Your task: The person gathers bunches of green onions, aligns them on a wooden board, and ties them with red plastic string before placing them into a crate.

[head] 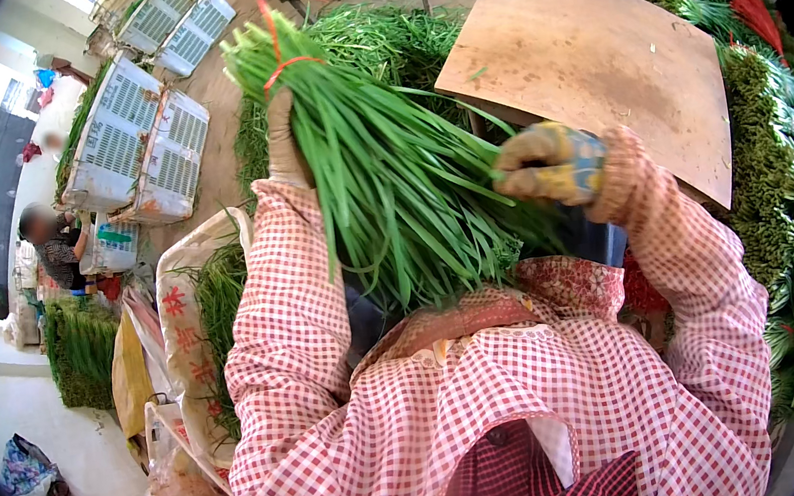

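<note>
A large bunch of green garlic chives (387, 174) slants across my lap, its cut stem ends pointing up and away from me. My left hand (284, 142), in a tan work glove, grips the bunch just below a red tie (290, 68) wrapped around the stems. A red strand runs upward from the tie. My right hand (547, 162), in a worn yellow-and-blue glove, is curled at the right side of the leaves, with a bit of green between its fingertips. Blurred leaves trail below that hand. The leaf tips fan out close to my apron.
A wooden board table (592, 72) stands ahead right. Tied chive bundles (768, 154) are stacked along the right. Loose chives (392, 41) lie beyond my bunch. White plastic crates (127, 140) and a seated person (58, 244) are left, and a woven sack (186, 328) of leaves is nearer.
</note>
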A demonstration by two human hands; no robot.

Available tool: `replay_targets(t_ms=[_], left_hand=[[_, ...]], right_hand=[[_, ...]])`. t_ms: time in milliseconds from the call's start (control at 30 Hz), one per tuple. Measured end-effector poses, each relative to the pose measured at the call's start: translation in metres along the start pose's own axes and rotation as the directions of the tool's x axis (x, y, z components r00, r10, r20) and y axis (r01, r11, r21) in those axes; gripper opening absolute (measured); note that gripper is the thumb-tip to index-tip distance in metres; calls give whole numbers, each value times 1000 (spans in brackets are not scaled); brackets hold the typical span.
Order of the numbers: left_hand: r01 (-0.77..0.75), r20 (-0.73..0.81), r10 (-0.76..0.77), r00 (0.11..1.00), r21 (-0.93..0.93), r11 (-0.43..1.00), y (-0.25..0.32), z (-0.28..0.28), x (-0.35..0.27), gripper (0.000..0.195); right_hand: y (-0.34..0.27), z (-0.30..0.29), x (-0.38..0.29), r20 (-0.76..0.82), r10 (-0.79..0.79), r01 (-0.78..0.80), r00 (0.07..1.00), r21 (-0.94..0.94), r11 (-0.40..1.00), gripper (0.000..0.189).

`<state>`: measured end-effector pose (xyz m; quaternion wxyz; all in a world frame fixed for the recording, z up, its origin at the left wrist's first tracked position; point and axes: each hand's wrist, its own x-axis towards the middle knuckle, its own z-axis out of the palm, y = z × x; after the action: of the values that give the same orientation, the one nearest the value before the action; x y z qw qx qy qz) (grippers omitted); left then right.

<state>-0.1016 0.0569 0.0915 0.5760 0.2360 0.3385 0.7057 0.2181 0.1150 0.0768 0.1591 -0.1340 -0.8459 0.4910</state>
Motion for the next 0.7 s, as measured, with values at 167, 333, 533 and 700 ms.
replay_targets(t_ms=[167,333,533,700], left_hand=[[-49,-46,50,998,22,999,18,-49,10,44],[-77,-43,77,996,23,997,16,-45,6,42],[-91,-19,93,996,63,994,16,-35,5,42],[-86,3,86,996,94,992,11,-12,-2,43]], right_hand=[[6,-43,-59,-351,426,-221,834,494,841,24],[36,-79,-86,-631,344,402,695,738,542,18],[4,-26,-24,-352,224,-178,909,158,971,39],[-11,28,20,-178,54,-125,983,-422,898,44]])
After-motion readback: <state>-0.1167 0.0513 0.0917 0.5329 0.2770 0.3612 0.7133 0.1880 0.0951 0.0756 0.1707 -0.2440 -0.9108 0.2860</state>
